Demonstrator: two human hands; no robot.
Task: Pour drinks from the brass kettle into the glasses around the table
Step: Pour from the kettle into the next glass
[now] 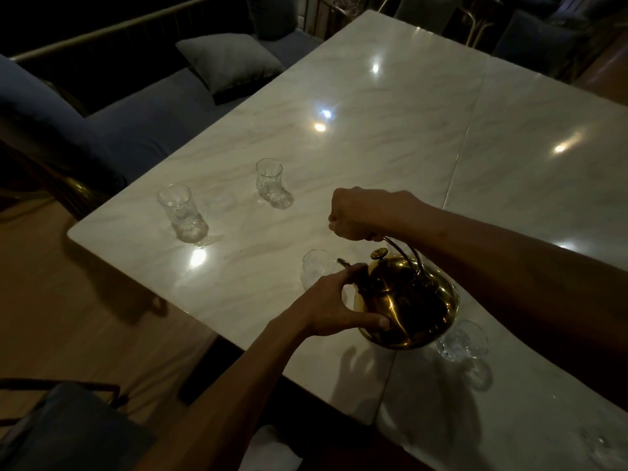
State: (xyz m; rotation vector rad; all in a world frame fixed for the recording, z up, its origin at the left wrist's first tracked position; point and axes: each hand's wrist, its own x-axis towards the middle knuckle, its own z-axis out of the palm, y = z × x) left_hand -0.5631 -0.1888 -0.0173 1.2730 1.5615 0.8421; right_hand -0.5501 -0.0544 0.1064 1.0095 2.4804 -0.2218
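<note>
My right hand (360,214) is fisted around the thin arched handle of the polished round brass kettle (407,300), held tilted above the glossy marbled white tabletop (390,137); my left hand (334,304) cups its belly, fingers spread, apparently steadying the spout toward the clear glass tumbler (316,268) beside it. Two more ribbed clear glasses (270,181) wait beyond, seemingly empty.
</note>
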